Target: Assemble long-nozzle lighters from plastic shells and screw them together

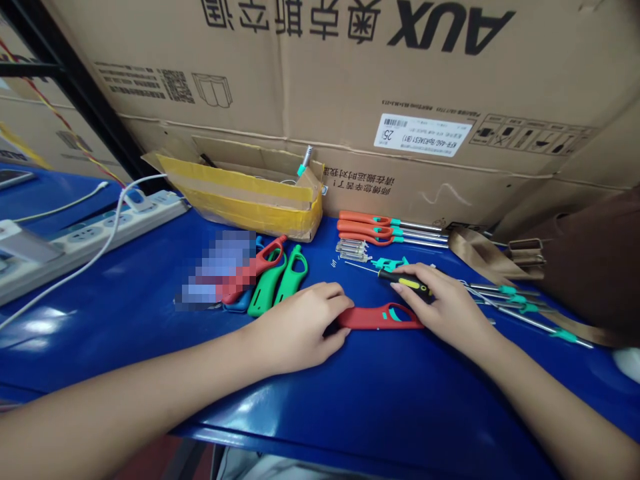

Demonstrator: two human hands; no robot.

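My left hand (pixel 305 327) is closed around the left end of a red utility lighter handle (pixel 367 319), which lies along the blue table. A teal trigger shows in the handle's finger hole. In my right hand (pixel 447 307) is a screwdriver (pixel 407 281) with a black and yellow grip, its thin shaft pointing left. My right fingers are by the handle's right end; whether they touch it I cannot tell. Beyond the screwdriver lie teal plastic parts (pixel 390 263), clear small tanks (pixel 353 249) and tiny springs (pixel 334 263). Metal lighter tubes (pixel 545 321) with teal pieces lie to the right.
Three orange lighters (pixel 363 230) lie at the back. Green handles (pixel 291 277) and a red one (pixel 255 270) sit left, beside a blurred patch. A yellow-taped box (pixel 245 200), power strip (pixel 95 230), brown strap (pixel 480 257) and large carton (pixel 300 87) surround the table (pixel 380 400).
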